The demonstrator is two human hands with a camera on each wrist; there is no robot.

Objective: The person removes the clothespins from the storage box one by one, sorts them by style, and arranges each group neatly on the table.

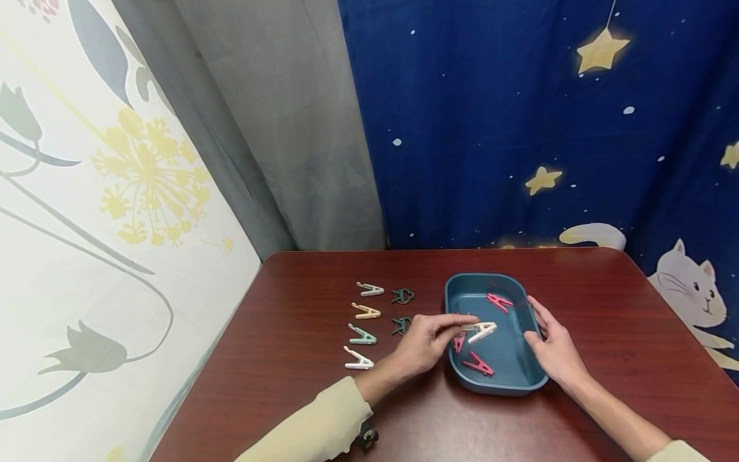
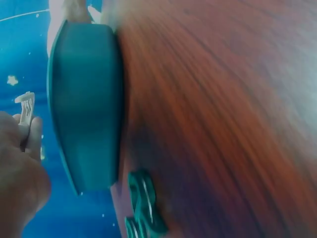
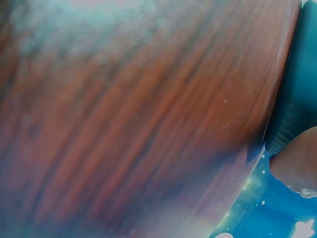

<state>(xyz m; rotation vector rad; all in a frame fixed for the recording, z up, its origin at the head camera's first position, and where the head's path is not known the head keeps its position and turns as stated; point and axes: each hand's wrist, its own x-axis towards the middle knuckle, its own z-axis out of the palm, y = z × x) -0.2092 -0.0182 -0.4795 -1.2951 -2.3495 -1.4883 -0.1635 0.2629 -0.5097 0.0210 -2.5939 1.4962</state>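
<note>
My left hand pinches a cream-white clothespin between thumb and fingers, above the blue tray. In the left wrist view this clothespin sticks out past the fingertips, higher than the tray's wall. Several red clothespins lie inside the tray, one partly hidden by the left hand. My right hand grips the tray's right side, thumb over the rim and fingers outside. Only part of the right hand shows against the tray in the right wrist view.
Left of the tray, a column of clothespins lies on the red-brown table: grey, yellow, mint and white. Two dark green clips lie beside them. Curtains hang behind the table.
</note>
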